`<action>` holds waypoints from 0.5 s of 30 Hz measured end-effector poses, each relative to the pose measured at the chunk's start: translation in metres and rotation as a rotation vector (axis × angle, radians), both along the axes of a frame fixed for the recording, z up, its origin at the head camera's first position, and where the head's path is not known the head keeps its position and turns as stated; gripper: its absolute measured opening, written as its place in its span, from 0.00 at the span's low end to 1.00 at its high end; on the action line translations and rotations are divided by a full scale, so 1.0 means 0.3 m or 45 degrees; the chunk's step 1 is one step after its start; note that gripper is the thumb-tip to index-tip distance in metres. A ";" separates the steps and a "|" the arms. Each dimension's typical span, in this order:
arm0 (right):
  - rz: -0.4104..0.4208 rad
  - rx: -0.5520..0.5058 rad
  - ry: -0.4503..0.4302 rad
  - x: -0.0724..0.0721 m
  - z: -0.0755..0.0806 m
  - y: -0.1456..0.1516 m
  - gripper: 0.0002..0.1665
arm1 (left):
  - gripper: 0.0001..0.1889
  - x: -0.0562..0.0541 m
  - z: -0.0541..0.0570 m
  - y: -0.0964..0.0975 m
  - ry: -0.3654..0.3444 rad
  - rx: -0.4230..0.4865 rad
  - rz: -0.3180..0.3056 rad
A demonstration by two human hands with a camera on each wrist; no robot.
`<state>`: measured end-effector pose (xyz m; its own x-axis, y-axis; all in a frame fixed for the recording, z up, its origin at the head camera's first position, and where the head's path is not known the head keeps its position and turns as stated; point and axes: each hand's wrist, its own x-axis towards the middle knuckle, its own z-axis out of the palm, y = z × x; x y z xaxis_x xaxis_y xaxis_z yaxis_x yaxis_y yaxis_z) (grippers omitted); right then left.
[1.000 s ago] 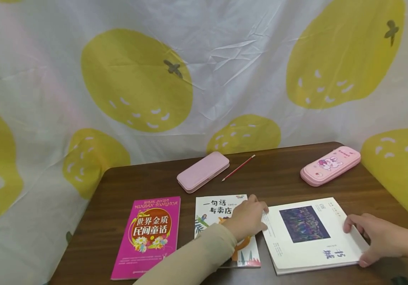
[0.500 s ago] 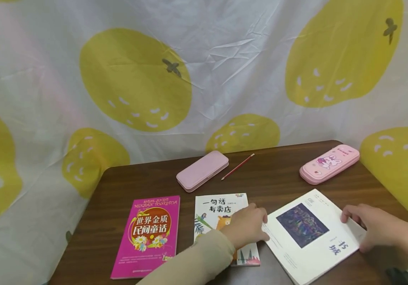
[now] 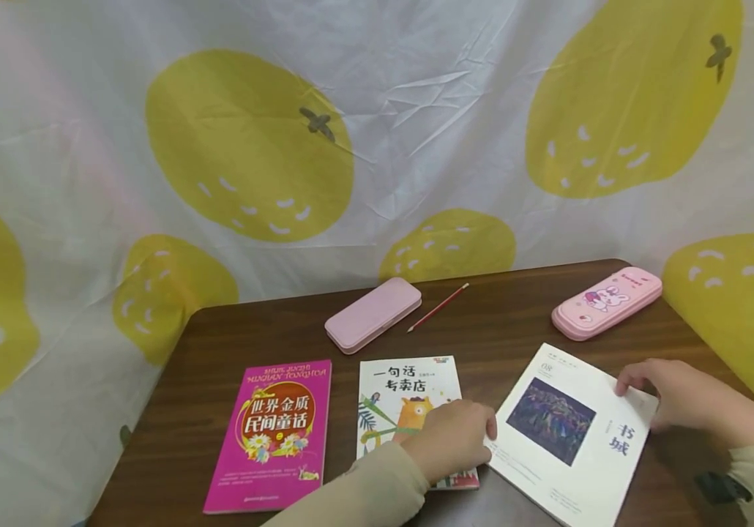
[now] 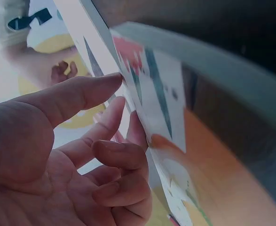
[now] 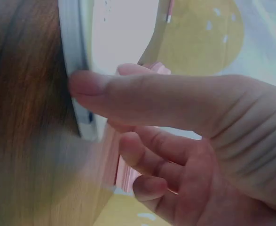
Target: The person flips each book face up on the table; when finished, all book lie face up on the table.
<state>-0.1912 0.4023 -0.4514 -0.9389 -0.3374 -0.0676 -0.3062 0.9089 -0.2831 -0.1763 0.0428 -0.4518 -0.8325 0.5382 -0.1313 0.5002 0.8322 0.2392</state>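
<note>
A white book [image 3: 604, 410] with a dark picture on its cover lies turned at an angle at the right front of the table. My right hand [image 3: 687, 395] grips its right corner, the thumb [image 5: 93, 87] against the page edge in the right wrist view. Over the lower right part of a picture book [image 3: 390, 395] with an orange animal, my left hand [image 3: 452, 439] pinches the white book's left corner with thumb and index finger. In the left wrist view, the thumb [image 4: 98, 89] reaches that edge while other fingers are curled.
A magenta book [image 3: 271, 439] lies at the left of the brown table [image 3: 219, 337]. Farther back are a plain pink pencil case [image 3: 373, 315], a red pencil [image 3: 438, 307] and a pink rabbit pencil case [image 3: 607, 300]. A curtain with yellow fruit hangs behind.
The white book has turned counter-clockwise, its top edge swinging left and its right side moving up. My right hand has moved away from me with it; my left hand has stayed nearly in place.
</note>
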 end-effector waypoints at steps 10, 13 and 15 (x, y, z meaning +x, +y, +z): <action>-0.014 0.035 0.063 -0.063 0.004 -0.035 0.25 | 0.18 0.046 0.001 -0.002 -0.002 0.000 0.001; -0.023 0.035 0.079 -0.080 -0.001 -0.048 0.23 | 0.18 0.062 -0.003 -0.008 -0.020 0.027 -0.023; -0.043 0.025 0.075 -0.090 -0.004 -0.054 0.23 | 0.18 0.070 -0.004 -0.012 -0.040 0.045 -0.040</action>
